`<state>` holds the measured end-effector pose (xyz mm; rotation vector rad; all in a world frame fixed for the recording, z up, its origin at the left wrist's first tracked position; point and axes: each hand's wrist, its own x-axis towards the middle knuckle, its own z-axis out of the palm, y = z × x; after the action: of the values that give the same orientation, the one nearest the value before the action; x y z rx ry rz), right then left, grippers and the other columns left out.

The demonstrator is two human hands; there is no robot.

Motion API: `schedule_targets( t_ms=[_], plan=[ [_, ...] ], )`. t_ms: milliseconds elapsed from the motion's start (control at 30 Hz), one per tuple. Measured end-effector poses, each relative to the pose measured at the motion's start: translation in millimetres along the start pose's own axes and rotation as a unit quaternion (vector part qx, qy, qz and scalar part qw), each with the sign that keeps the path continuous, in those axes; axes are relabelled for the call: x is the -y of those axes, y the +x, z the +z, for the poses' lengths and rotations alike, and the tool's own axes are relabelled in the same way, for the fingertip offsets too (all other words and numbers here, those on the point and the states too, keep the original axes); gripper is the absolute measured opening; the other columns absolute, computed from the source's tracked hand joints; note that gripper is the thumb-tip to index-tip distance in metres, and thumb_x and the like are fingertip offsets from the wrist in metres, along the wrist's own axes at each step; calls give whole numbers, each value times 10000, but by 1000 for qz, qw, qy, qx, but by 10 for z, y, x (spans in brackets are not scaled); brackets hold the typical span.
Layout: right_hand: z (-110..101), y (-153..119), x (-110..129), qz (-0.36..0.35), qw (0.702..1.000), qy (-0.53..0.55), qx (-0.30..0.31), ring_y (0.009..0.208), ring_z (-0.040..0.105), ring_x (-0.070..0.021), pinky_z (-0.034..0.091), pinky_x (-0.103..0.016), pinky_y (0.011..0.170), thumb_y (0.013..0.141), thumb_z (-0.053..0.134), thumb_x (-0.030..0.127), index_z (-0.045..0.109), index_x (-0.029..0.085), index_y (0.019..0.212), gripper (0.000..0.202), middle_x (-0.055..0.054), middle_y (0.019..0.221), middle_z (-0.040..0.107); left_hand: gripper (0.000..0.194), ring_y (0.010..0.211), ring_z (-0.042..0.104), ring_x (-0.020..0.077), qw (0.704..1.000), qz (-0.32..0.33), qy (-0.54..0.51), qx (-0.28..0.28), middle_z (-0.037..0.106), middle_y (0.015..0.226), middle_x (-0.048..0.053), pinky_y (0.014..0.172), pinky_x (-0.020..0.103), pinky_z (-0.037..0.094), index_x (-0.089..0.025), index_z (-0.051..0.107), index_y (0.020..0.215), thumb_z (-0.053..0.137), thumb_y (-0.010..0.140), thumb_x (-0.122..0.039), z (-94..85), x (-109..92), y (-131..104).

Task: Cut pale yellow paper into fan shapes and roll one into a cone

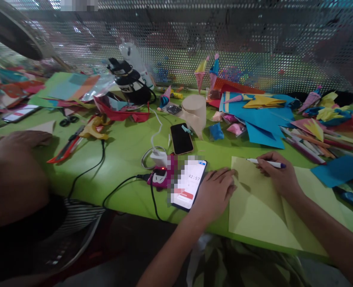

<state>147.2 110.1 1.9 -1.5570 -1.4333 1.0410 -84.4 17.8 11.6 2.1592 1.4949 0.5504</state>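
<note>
At far left, a co-worker's arm (21,175) reaches over the green worktop (125,139). Next lie a yellow glue gun (94,127) and a lit phone (189,181). The left hand (215,191), palm down with fingers extended, meets the left edge of the creased yellow paper (254,207). Over that sheet's upper part, the right hand (277,172) pinches a white pen (274,164); tip contact cannot be told.

Lit phone screen (191,181), reading 42:57
</note>
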Motion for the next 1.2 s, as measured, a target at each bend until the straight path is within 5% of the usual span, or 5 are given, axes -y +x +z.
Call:
schedule_targets(
  t_ms=[1200],
  plan=[
    [57, -116, 72, -47, 996, -59, 42, 721, 644, -205, 448, -313, 621, 844, 706, 448, 728, 259, 904, 199, -29, 809, 751, 266, 1431, 495, 242, 1000, -12, -20, -13, 607, 1480, 52, 1169, 486, 396, -232, 620, 1132, 383, 1079, -342, -21, 13, 6]
  ],
)
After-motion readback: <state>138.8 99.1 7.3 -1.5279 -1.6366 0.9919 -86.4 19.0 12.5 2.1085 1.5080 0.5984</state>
